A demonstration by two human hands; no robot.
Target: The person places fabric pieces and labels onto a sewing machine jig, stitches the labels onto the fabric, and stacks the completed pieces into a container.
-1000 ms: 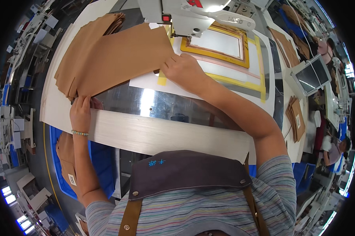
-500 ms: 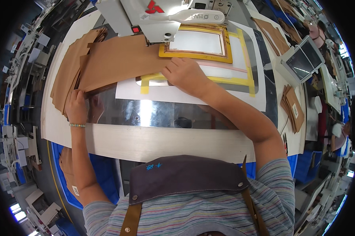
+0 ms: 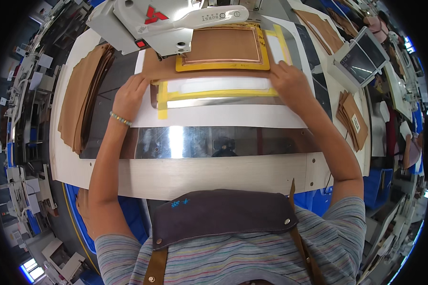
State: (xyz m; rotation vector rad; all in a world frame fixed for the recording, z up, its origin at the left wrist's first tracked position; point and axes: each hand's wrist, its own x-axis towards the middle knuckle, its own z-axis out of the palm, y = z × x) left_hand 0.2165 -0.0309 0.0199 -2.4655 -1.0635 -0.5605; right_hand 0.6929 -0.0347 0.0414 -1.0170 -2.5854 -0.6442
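A brown panel (image 3: 159,69) lies flat beneath a yellow rectangular frame (image 3: 223,67) at the white machine head (image 3: 143,31). My left hand (image 3: 129,97), wearing a beaded bracelet, grips the panel's near left corner with fingers together. My right hand (image 3: 290,88) has its bent fingers on the right end of the same panel. Under and in front of it is a white sheet (image 3: 223,116) with yellow tape strips around a pale slot. The machine head hides the panel's back left part.
A stack of brown pieces (image 3: 79,99) sits on the table's left. To the right are a tilted screen (image 3: 361,55), labelled brown pieces (image 3: 351,121) and more panels (image 3: 318,31). Blue bins (image 3: 311,202) are below the front edge. Co-workers (image 3: 408,147) appear at the far right.
The panel has slid rightward off the left stack and under the yellow frame, whose opening now shows brown. My left hand has moved right and up; my right hand has shifted right.
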